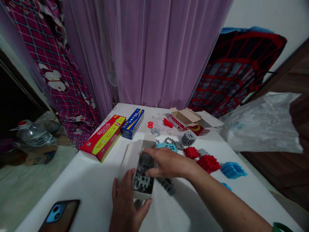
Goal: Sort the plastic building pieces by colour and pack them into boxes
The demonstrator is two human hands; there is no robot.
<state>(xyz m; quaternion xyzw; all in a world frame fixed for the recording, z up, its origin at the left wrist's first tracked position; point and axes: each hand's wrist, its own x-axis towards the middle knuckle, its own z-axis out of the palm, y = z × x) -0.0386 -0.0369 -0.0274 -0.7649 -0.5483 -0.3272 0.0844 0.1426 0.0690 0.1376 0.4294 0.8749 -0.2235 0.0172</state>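
Note:
An open white box (135, 194) lies on the white table, with grey toothed pieces (142, 181) inside it. My left hand (126, 201) holds the near end of the box, fingers along its left side and thumb at the front. My right hand (164, 161) reaches over the box from the right, its fingers closed around a dark grey piece (146, 159) inside. Beside the box, partly under my right wrist, lie more dark grey pieces (167, 186). Just beyond my right hand are light blue pieces (171, 147) and grey ones.
Left stand a red-and-yellow box (105, 137) and a blue box (133, 124). Red pieces (209, 163), blue pieces (233, 170) and a grey cube (188, 138) sit right. An open carton (182, 119) is at the back, a phone (60, 216) at the front left.

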